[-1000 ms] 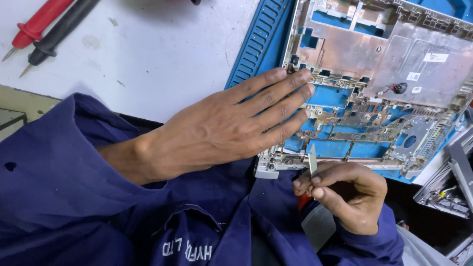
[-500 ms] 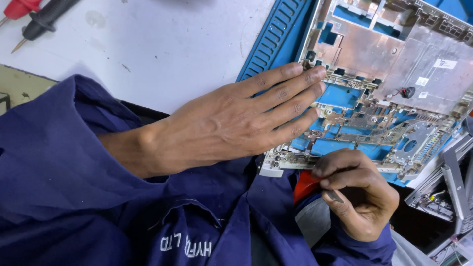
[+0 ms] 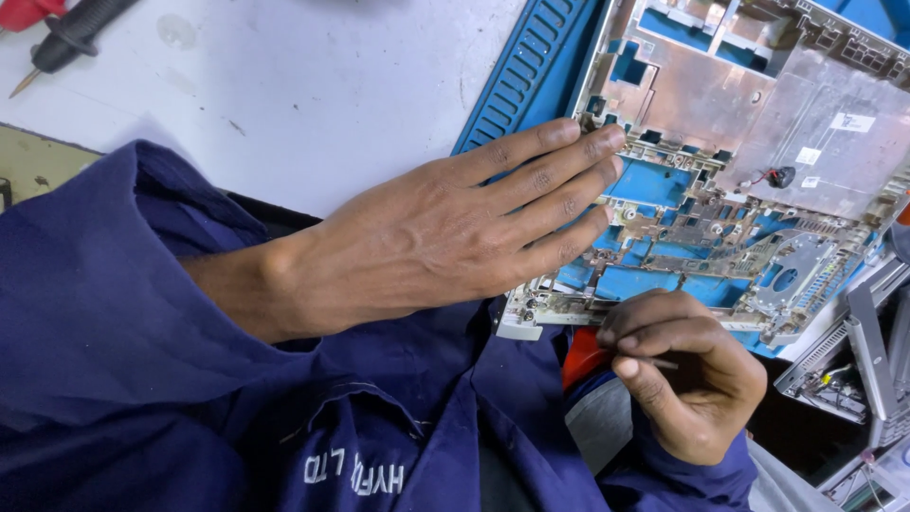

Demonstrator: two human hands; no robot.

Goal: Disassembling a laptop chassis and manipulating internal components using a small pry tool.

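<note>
The left hand point(image 3: 445, 228) lies flat, fingers spread narrow, on the near edge of a bare grey metal laptop frame point(image 3: 739, 142) atop a blue ribbed mat point(image 3: 531, 76). Just below the frame, the right hand point(image 3: 687, 374) pinches a thin metal tool point(image 3: 654, 361).

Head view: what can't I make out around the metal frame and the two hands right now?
- Tool in the right hand: the curled fingers hide all but a thin tip, so its kind and the grip are unclear.
- Metal frame: cut off by the top and right edges; the left hand covers its near-left corner.
- Black probe: cut off by the top edge.
- Parts at the lower right: too cluttered and cropped to identify.
</note>
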